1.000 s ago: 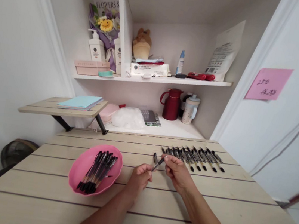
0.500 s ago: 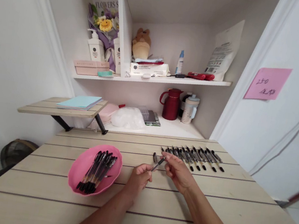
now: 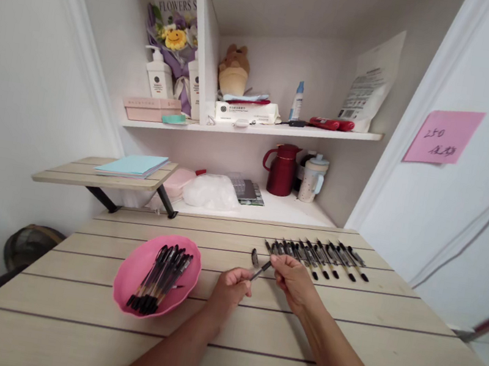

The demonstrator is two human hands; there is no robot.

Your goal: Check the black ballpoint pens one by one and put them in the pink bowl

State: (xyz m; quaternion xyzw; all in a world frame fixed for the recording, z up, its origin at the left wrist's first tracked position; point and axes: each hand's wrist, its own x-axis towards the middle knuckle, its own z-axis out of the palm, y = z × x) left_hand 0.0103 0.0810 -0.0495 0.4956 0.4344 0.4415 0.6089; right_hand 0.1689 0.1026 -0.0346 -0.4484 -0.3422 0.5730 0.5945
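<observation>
Both my hands hold one black pen (image 3: pixel 261 269) just above the wooden table (image 3: pixel 340 340). My left hand (image 3: pixel 231 287) grips its lower end and my right hand (image 3: pixel 293 279) pinches its upper end. A loose black pen cap (image 3: pixel 254 257) lies on the table just beyond the pen. To the right, several black pens (image 3: pixel 320 257) lie side by side in a row. On the left stands a pink bowl (image 3: pixel 133 267) with several more black pens (image 3: pixel 161 278) in it.
Behind the table is a white shelf unit (image 3: pixel 253 129) with a red jug (image 3: pixel 280 170), a cup, bottles, a plush toy and boxes. A small raised wooden stand (image 3: pixel 87 177) with a blue notebook is at the back left. A pink note (image 3: pixel 442 137) sticks to the right wall.
Both hands stay on the pen with almost no movement. The view has shifted slightly.
</observation>
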